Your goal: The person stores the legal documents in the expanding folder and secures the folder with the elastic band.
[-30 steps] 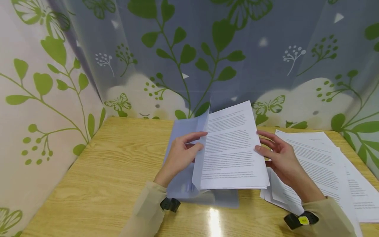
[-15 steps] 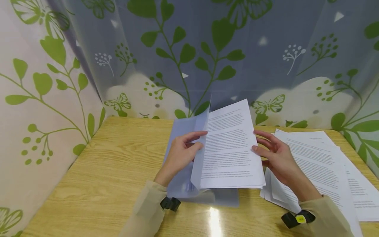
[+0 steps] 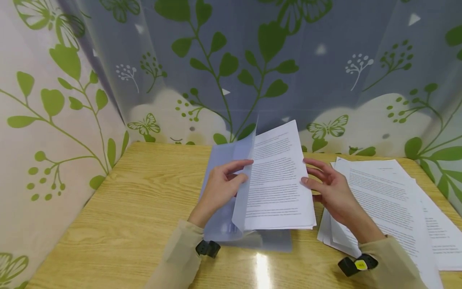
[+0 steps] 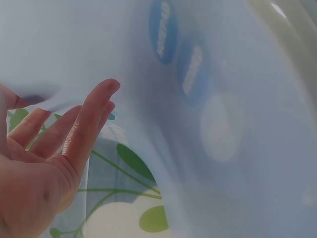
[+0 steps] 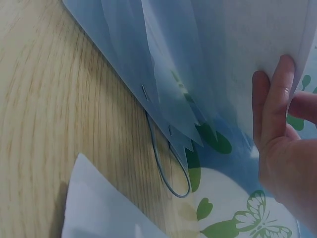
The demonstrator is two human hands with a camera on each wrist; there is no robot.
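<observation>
A translucent blue expanding file folder (image 3: 223, 154) lies spread on the wooden table, its pocket leaf raised. My left hand (image 3: 221, 185) holds that leaf (image 3: 241, 208), index fingertip and thumb near its edge. Blue oval labels (image 4: 163, 32) show through the plastic in the left wrist view. My right hand (image 3: 333, 192) pinches the right edge of a stack of printed sheets (image 3: 278, 184), thumb on the front and fingers behind. The stack's left edge runs behind the raised leaf. From the right wrist view, several pocket layers (image 5: 163, 59) and an elastic loop (image 5: 161, 171) show at the folder's edge.
More printed sheets (image 3: 386, 192) lie loosely overlapped on the table at the right, partly under my right forearm. Bare wooden table (image 3: 144, 200) stretches to the left. A patterned curtain (image 3: 162, 100) stands along the back edge.
My right hand has moved left with the stack of sheets, which has slid farther behind the raised leaf. My left hand has stayed in place on the folder.
</observation>
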